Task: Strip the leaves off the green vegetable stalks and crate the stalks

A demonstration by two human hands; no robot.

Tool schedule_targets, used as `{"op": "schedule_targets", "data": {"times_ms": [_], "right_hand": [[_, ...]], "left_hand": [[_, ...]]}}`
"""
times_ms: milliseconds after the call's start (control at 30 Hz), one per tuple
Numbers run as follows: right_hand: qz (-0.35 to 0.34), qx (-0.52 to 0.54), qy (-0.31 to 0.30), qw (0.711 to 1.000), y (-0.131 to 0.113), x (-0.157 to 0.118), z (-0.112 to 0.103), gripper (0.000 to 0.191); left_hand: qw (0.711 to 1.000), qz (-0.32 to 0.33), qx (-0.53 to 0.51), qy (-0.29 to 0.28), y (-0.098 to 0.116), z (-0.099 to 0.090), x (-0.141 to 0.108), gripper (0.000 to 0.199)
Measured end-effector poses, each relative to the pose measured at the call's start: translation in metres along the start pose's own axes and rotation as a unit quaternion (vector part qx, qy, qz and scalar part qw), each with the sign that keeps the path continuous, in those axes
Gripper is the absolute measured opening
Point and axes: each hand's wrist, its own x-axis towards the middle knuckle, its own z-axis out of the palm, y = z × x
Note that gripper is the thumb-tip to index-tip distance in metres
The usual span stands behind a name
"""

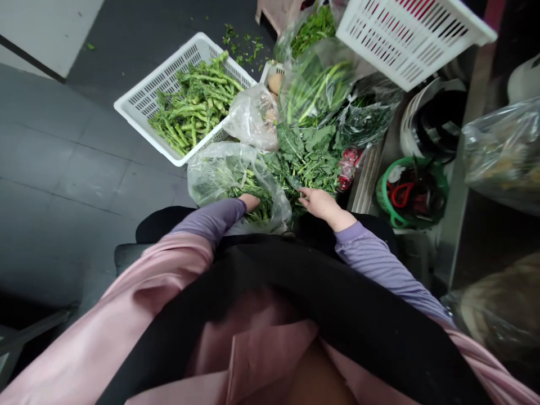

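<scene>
My left hand (250, 202) reaches into the mouth of a clear plastic bag (206, 171) of leafy green stalks; its fingers are hidden among the stems. On the right, my right hand (315, 201) has thumb and fingers pinched together at the edge of a heap of dark leafy greens (310, 152). What it holds, if anything, is too small to make out. A white slotted basket (147, 126) beyond my left hand holds thick green stems (196, 107).
More bagged greens (316, 84) lie behind the heap. A white basket (405, 42) overhangs at the upper right. To the right, a green colander (382, 194) holds a red-handled tool (401, 194). Leaf scraps (244, 48) lie on the floor.
</scene>
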Motion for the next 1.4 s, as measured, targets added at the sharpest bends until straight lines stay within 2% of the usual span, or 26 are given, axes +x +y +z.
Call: {"op": "schedule_targets", "data": {"times_ms": [100,167,200,233,300,367,400,467,533,567,600,667,733,800,900,1067,1167,1200,1267,1333,1400], "right_hand": [[-0.015,0.072,0.008,0.997,-0.004,0.007,-0.001,0.044],[-0.046,0.176,0.010,0.983,-0.012,0.012,-0.002,0.059],[-0.066,0.250,0.010,0.966,-0.018,0.013,-0.003,0.066],[-0.084,0.333,0.011,0.939,-0.025,0.013,-0.005,0.070],[-0.102,0.503,0.025,0.858,-0.042,0.009,-0.012,0.066],[-0.083,0.648,0.059,0.755,-0.058,0.001,-0.022,0.052],[-0.068,0.703,0.077,0.704,-0.064,-0.004,-0.028,0.045],[-0.040,0.777,0.102,0.620,-0.072,-0.012,-0.038,0.027],[-0.026,0.815,0.104,0.569,-0.073,-0.015,-0.047,0.015],[-0.019,0.827,0.106,0.552,-0.071,-0.015,-0.050,0.013],[-0.012,0.835,0.109,0.539,-0.069,-0.014,-0.053,0.015],[0.012,0.843,0.127,0.522,-0.065,-0.011,-0.057,0.019],[0.037,0.839,0.162,0.518,-0.064,-0.008,-0.058,0.022],[0.046,0.831,0.209,0.514,-0.066,-0.005,-0.059,0.022],[0.055,0.826,0.280,0.486,-0.072,0.003,-0.062,0.022],[0.149,0.831,0.334,0.419,-0.081,0.025,-0.072,0.018],[0.180,0.836,0.344,0.389,-0.086,0.037,-0.071,0.018],[0.176,0.836,0.348,0.386,-0.087,0.040,-0.070,0.018],[0.156,0.828,0.356,0.404,-0.087,0.044,-0.067,0.016],[0.140,0.818,0.355,0.431,-0.085,0.048,-0.066,0.014],[0.130,0.819,0.351,0.435,-0.083,0.050,-0.067,0.015]], "left_hand": [[0.998,0.033,-0.029,0.038,-0.001,-0.050,-0.018,0.029],[0.982,0.094,-0.120,0.113,0.005,-0.094,-0.037,0.032],[0.969,0.117,-0.175,0.129,0.011,-0.117,-0.048,0.032],[0.954,0.138,-0.232,0.134,0.019,-0.139,-0.058,0.032],[0.917,0.171,-0.322,0.163,0.040,-0.177,-0.078,0.032],[0.876,0.169,-0.387,0.232,0.060,-0.199,-0.092,0.033],[0.851,0.158,-0.419,0.274,0.069,-0.203,-0.096,0.035],[0.790,0.123,-0.486,0.353,0.082,-0.198,-0.103,0.040],[0.741,0.082,-0.544,0.384,0.090,-0.176,-0.109,0.045],[0.735,0.059,-0.563,0.374,0.094,-0.160,-0.113,0.047],[0.756,0.045,-0.568,0.321,0.097,-0.142,-0.116,0.049],[0.825,0.061,-0.530,0.187,0.104,-0.106,-0.121,0.047],[0.865,0.104,-0.462,0.167,0.110,-0.077,-0.122,0.036],[0.885,0.129,-0.398,0.206,0.116,-0.062,-0.119,0.028],[0.880,0.143,-0.346,0.292,0.121,-0.057,-0.107,0.017],[0.837,0.079,-0.438,0.319,0.120,-0.058,-0.086,0.021],[0.805,0.038,-0.460,0.372,0.116,-0.061,-0.074,0.022],[0.797,0.023,-0.468,0.381,0.115,-0.064,-0.070,0.022],[0.791,-0.001,-0.482,0.378,0.113,-0.070,-0.066,0.023],[0.795,-0.014,-0.482,0.368,0.112,-0.074,-0.065,0.022],[0.801,-0.013,-0.462,0.380,0.114,-0.075,-0.067,0.020]]}}
